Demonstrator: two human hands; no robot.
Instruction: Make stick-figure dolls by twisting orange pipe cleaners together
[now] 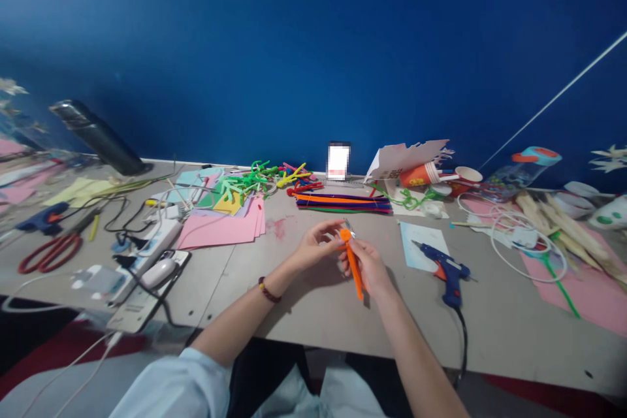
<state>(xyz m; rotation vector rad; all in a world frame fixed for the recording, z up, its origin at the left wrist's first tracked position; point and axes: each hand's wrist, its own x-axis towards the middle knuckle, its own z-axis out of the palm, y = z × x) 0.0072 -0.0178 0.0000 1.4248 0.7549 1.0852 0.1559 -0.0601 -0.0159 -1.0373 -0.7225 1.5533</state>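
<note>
My left hand [321, 241] pinches the rounded upper end of an orange pipe cleaner piece [354, 266]. Around its straight part, the fingers of my right hand [368, 264] are closed. The piece has a small round coil at the top and a long strip slanting down toward me. A small shiny metal thing [349, 227] shows just behind the coil; its kind and which hand has it are hidden. Beyond my hands lies a bundle of coloured pipe cleaners [343, 201].
A blue glue gun [445, 268] rests partly on light blue paper [409, 241] to the right. Pink paper sheets [220, 228], a power strip [151, 255], a phone [140, 310] and red-handled scissors [51, 251] lie left. Paper cups [421, 174] and a lit screen [338, 162] stand behind.
</note>
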